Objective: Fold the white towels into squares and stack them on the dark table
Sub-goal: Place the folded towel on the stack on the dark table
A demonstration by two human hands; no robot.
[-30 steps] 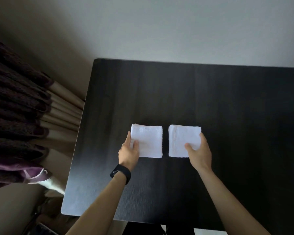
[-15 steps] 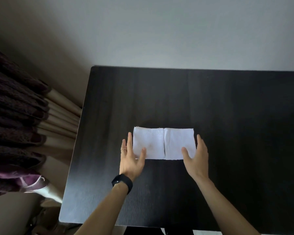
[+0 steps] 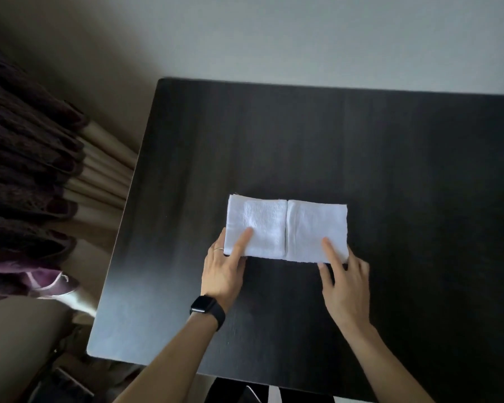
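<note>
Left towel point(image 3: 256, 223) and right towel point(image 3: 316, 225) lie folded, touching, on the dark table point(image 3: 390, 170). Left hand point(image 3: 221, 271) and right hand point(image 3: 346, 289) pinch their near corners; stacking remains.

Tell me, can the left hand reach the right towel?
Probably yes. The left hand pinches the left towel, and the right towel touches that one, nothing between. The right hand holds its corner.
</note>
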